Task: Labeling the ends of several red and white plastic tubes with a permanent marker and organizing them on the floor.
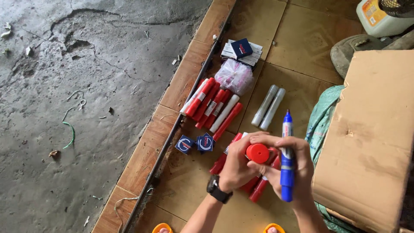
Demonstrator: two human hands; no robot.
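Note:
My left hand (236,166), with a black watch on its wrist, grips a red tube with a round red cap (258,153) facing up. My right hand (297,172) touches the same tube and holds a blue marker (287,159) upright, tip pointing away from me. Under my hands lies a pile of red tubes (258,187) on the brown tiled floor. Further away sits a second pile of red and white tubes (213,108).
Two small blue boxes (195,144) lie left of my hands. Two grey tubes (269,107), a tied plastic bag (235,77) and a stack of small boxes (242,51) lie beyond. A large cardboard box (371,138) stands at right. Cracked concrete floor (77,108) lies left.

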